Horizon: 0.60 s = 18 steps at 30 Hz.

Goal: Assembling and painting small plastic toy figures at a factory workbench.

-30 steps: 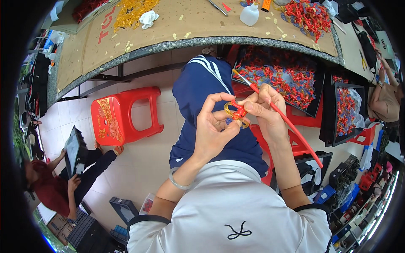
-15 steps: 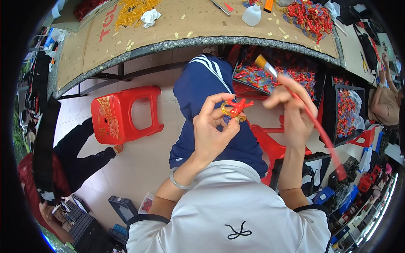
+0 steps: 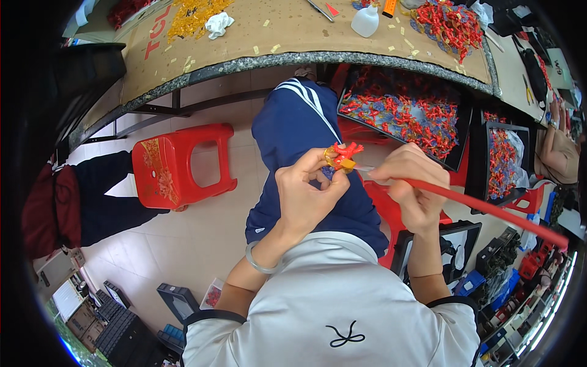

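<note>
Left hand (image 3: pixel 309 199) fingers pinch small red-and-yellow figure (image 3: pixel 342 155) above lap. Right hand (image 3: pixel 409 189) fingers clamped on long red brush (image 3: pixel 483 210), tip at figure. Risk: slight pinch lets the figure twist, smearing paint.

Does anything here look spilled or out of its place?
Yes. Small yellow scraps lie scattered over the brown worktable, and a crumpled white cloth sits beside a loose yellow pile. The red figures in the black tray lie jumbled.

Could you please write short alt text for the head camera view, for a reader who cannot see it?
The left hand pinches a small red and yellow figurine while the right hand brings a long red paintbrush to it. Trays of red figurines lie beyond, a red plastic stool to the left.
</note>
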Each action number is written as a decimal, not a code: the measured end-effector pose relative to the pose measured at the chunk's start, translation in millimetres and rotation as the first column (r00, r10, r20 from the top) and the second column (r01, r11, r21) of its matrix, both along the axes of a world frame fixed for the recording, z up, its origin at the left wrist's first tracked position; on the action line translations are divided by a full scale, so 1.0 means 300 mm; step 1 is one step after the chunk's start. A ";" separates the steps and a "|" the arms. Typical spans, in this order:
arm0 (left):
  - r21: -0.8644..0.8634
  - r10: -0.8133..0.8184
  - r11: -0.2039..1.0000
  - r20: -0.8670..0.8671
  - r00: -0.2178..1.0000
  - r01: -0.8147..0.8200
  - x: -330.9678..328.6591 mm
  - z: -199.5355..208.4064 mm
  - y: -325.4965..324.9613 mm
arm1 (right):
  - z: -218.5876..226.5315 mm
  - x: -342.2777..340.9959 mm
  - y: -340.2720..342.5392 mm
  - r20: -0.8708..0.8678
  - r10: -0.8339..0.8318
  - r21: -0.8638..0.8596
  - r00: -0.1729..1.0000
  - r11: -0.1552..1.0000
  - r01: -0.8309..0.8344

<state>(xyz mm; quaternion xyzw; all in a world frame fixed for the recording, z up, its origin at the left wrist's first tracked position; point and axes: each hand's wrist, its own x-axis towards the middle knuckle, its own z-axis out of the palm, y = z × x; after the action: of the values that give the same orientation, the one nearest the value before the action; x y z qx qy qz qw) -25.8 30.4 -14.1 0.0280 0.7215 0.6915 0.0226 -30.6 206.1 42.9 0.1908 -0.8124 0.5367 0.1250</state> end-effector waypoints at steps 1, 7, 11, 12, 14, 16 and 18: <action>-0.025 0.005 1.000 -0.005 1.000 -0.005 0.001 0.002 -0.004 | 0.002 -0.003 0.010 0.004 -0.006 0.138 1.000 0.990 0.006; -0.136 0.023 0.990 -0.119 0.993 -0.039 0.002 -0.006 0.001 | 0.005 0.006 0.001 0.145 -0.228 -0.066 0.963 0.969 0.239; -0.275 -0.047 0.961 -0.239 0.970 -0.021 0.003 0.008 0.011 | -0.074 -0.005 -0.063 0.402 -0.049 -0.381 0.914 0.899 0.216; -0.274 -0.033 0.961 -0.238 0.971 -0.034 0.004 0.012 0.014 | -0.100 -0.008 -0.061 0.422 -0.023 -0.405 0.906 0.889 0.211; -0.273 -0.005 0.960 -0.236 0.972 -0.061 0.006 0.016 0.019 | -0.131 -0.014 -0.057 0.459 0.031 -0.453 0.888 0.868 0.204; -0.315 -0.040 0.948 -0.264 0.964 -0.047 0.003 0.018 0.016 | -0.133 -0.024 -0.053 0.460 0.084 -0.516 0.884 0.835 0.190; -0.340 -0.067 0.940 -0.276 0.959 -0.032 -0.002 0.018 0.012 | -0.150 -0.029 -0.048 0.443 0.152 -0.595 0.884 0.787 0.163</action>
<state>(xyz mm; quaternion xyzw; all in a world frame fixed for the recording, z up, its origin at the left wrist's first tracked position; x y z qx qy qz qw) -26.3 33.9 -8.8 0.1289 0.8256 0.5448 -0.0705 -39.2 191.6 -2.2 0.0016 -0.5979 0.8013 -0.0178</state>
